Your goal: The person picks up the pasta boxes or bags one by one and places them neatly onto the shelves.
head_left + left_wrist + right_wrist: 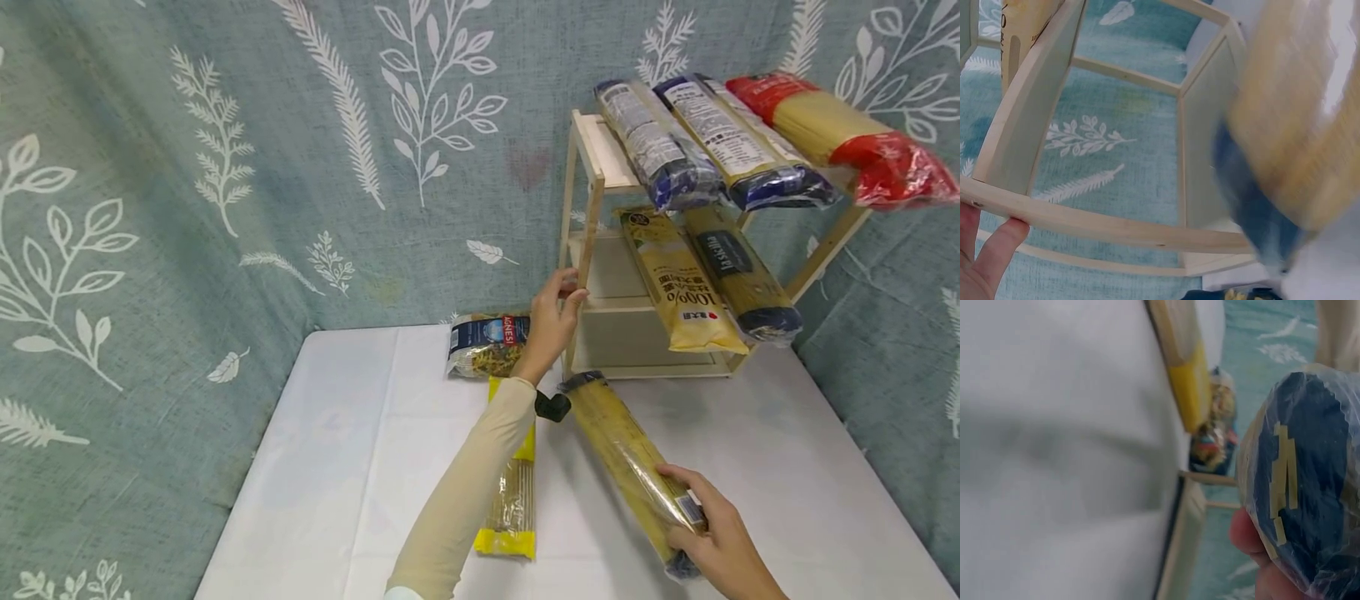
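The right hand (716, 533) is gripping the near end of a spaghetti pack (630, 467), fingers curled round it, the pack lying slanted on the tabletop (787, 467) with its far end pointing at the rack (592, 217). The left hand (551, 321) is holding the rack's front post, thumb and fingers wrapped about it. Under the left forearm a yellow pack (513, 508) is lying; beside that hand, a pasta bag (487, 343). More packs (701, 142) are resting on the rack's shelves.
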A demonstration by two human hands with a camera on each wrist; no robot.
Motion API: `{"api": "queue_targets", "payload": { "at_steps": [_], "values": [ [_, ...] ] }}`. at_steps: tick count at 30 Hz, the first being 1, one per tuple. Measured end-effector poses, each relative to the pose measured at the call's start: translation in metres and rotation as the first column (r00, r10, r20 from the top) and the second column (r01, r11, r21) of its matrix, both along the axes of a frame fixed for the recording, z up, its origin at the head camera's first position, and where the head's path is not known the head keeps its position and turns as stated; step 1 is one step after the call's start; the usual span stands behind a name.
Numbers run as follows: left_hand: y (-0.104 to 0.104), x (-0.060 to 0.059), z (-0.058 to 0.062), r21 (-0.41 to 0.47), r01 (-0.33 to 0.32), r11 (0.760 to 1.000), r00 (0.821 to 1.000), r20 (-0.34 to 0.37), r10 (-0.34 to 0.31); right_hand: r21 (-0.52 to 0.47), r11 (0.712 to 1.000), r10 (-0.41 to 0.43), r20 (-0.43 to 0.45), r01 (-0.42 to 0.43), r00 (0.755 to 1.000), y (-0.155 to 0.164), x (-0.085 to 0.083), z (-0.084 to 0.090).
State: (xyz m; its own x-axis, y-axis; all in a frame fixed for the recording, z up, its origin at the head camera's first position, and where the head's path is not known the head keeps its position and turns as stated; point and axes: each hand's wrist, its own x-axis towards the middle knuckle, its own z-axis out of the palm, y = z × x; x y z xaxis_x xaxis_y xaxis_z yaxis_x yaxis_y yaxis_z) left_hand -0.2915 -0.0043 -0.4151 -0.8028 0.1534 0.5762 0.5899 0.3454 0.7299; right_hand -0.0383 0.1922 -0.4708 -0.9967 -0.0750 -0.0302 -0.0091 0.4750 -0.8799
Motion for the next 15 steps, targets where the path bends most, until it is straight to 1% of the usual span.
{"api": "queue_targets", "payload": {
  "at_steps": [4,7,15],
  "values": [
    [-0.001,0.0,0.001,-0.008,0.01,1.0,1.0,0.019,-0.01,0.054,0.998,-0.021,0.013,0.02,1.0,0.007,0.003,0.017],
    [-0.002,0.0,0.002,-0.009,0.019,1.0,0.999,0.034,-0.019,0.069,0.997,-0.034,0.002,0.033,0.999,0.012,0.007,0.029],
    [-0.001,0.001,0.003,-0.009,0.018,1.0,0.999,0.033,-0.018,0.054,0.996,-0.075,0.018,0.074,0.997,0.02,0.015,0.051]
  ]
}}
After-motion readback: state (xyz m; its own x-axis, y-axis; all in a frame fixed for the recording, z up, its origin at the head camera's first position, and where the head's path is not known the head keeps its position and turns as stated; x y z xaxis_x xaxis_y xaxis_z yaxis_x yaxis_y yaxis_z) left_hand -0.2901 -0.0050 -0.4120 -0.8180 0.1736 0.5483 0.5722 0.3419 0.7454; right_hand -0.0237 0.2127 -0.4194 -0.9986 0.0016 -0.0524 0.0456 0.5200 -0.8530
